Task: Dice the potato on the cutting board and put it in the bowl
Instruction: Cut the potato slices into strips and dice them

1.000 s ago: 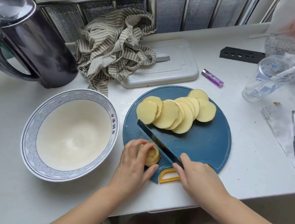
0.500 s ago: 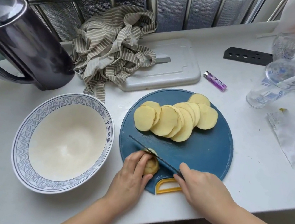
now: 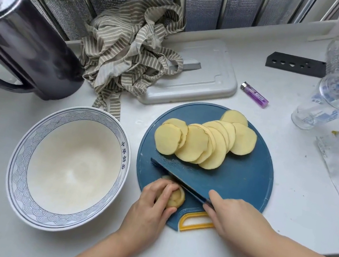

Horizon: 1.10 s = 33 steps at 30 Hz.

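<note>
Potato end [image 3: 176, 199] on the blue cutting board [image 3: 244, 187] is held by the left hand [image 3: 149, 211]. Right hand [image 3: 236, 221] grips the knife [image 3: 180, 179]. Slices [image 3: 202, 143] lie behind. Bowl [image 3: 20, 158] rim shows blue Chinese writing.

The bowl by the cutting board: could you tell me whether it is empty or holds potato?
Empty: the bowl shows only its bare white inside.

The white counter [image 3: 292, 172] carries a bowl [image 3: 24, 148], cutting board [image 3: 245, 182], kettle [image 3: 30, 54], striped cloth [image 3: 126, 57], grey tray [image 3: 206, 78] and purple lighter [image 3: 254, 95].
</note>
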Motion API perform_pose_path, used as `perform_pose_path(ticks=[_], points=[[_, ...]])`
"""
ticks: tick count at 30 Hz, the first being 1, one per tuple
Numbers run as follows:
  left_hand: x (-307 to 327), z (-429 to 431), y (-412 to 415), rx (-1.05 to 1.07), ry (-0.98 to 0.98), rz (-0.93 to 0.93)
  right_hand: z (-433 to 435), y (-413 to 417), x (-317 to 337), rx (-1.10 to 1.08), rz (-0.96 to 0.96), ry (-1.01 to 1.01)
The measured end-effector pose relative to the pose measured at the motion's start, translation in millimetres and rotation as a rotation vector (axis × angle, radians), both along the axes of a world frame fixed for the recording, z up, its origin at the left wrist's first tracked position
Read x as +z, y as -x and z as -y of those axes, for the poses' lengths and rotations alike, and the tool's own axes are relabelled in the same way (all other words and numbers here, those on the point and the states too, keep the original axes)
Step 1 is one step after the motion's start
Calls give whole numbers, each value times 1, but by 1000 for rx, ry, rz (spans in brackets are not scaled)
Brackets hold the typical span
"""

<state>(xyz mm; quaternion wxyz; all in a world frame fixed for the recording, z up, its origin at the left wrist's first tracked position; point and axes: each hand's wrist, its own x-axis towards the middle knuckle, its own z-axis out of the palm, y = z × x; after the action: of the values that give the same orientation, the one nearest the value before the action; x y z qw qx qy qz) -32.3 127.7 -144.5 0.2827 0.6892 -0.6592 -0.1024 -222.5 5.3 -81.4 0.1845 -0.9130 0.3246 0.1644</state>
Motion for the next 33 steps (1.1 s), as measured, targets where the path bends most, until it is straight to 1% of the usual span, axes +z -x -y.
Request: perform_pose_path(ticks=[3, 6, 10, 13, 19, 27, 30, 32, 33], points=[[0, 0, -1, -15, 7, 7, 5, -7, 7, -40, -13, -86], [-1, 0, -1, -13, 14, 4, 3, -17, 6, -51, -3, -89], [-3, -1, 0, -22, 46, -3, 3, -26, 3, -125, 95, -168], [-5, -1, 0, -6, 73, 31, 3, -20, 0, -175, 140, -217], [-4, -2, 0, 27, 93, 99, -4, -9, 2, -177, 163, -182], [-7, -1, -1, 34, 116, 2, -9, 5, 13, -130, 94, -96], [-7, -2, 0, 39, 122, -3, -10, 8, 17, -111, 92, -54], [-8, -3, 1, 53, 118, -10, -11, 9, 15, -39, 97, 21], [-7, -2, 1, 59, 118, -13, -11, 9, 18, -67, 80, 3]])
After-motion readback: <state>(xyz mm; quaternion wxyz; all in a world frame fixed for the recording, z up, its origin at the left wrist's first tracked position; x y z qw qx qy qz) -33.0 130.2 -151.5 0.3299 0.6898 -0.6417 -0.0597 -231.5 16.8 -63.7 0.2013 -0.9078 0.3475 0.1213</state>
